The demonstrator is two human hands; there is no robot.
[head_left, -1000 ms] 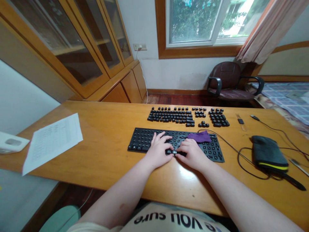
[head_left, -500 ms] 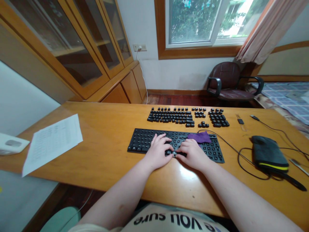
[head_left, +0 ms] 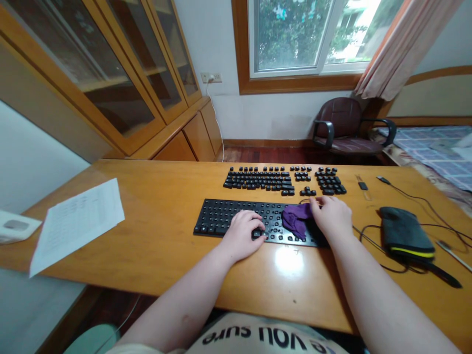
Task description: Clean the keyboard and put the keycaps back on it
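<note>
A black keyboard point(head_left: 217, 219) lies on the desk, with most of its keycaps off and a row of dark keys left along its near left edge. My left hand point(head_left: 241, 233) rests over its middle, fingers bent on top and thumb at the near edge, holding it. A crumpled purple cloth point(head_left: 297, 221) lies over the keyboard's right part. My right hand point(head_left: 334, 216) has the cloth's right end between thumb and fingers, and hides the number pad area. Beyond the keyboard, loose black keycaps point(head_left: 258, 179) stand in rows laid out like a keyboard.
On the right lie a grey pouch with a yellow stripe point(head_left: 405, 236), a black cable point(head_left: 413, 194) and a small keycap puller point(head_left: 363, 186). Paper sheets point(head_left: 79, 221) and a white device point(head_left: 18, 226) are at the left. Past the desk point(head_left: 158, 196) stands a chair point(head_left: 341, 120).
My right hand has left the keyboard's near middle edge and moved right and away from me to the purple cloth, which is now bunched and shifted. My left hand stays on the keyboard.
</note>
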